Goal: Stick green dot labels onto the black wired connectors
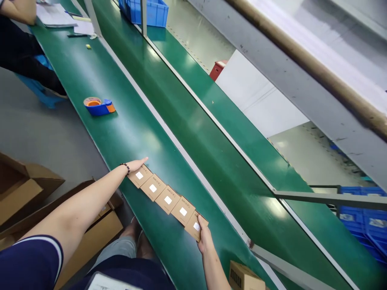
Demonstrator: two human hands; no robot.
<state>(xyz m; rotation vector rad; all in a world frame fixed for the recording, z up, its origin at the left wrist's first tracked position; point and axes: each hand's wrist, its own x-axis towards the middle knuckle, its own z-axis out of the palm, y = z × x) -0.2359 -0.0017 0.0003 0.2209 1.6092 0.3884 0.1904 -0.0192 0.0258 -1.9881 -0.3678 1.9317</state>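
A row of five small brown boxes [167, 199], each with a white label on top, lies edge to edge on the green bench [121, 133], slanting along its near strip. The left hand [136, 164] lies flat and open against the far end of the row, fingers straight and together, gripping nothing. The right hand [204, 238] presses the near end, its fingers curled over the last box, thumb on the box's top.

The row sits between the bench's near edge and the pale dividing strip [169, 135]. Beyond the left hand the bench surface runs bare up to a blue and orange tape dispenser [99, 106], well apart from the boxes.

Open cardboard cartons [27, 189] stand on the floor to the left, below the bench edge; what is inside them cannot be told. Another small carton [243, 277] sits at the bench's near corner by the right forearm. A blue crate [151, 11] rests at the far end of the line, and more blue crates [365, 221] are stacked at lower right. Another person [18, 44] sits at the far left by some papers [56, 15].
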